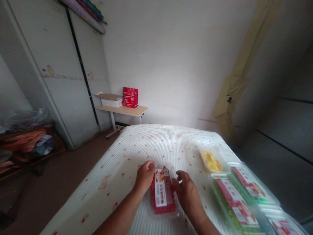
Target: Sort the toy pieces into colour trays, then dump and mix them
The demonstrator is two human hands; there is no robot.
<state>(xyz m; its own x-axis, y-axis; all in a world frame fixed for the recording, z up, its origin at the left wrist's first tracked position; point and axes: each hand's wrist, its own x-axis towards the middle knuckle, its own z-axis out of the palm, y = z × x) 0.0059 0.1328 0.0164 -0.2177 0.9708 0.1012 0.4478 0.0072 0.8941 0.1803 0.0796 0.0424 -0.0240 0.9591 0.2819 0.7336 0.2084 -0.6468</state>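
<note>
A clear plastic box (162,192) with red contents and a printed label stands in front of me on the covered table. My left hand (146,174) is at its far left corner, fingers closed on the edge there. On the other side, my right hand (187,189) is beside the right edge, its fingers bent and apart, holding nothing that I can see. Whether its fingertips touch the box is hard to make out. The lid lies over the red contents.
On the right are an uncovered box of yellow pieces (211,160), a labelled box with green contents (234,205) and more labelled boxes (254,182). A patterned cover (117,186) spreads over the table. Behind, a red bag (130,97) and white box (111,102) sit on a small desk (127,111).
</note>
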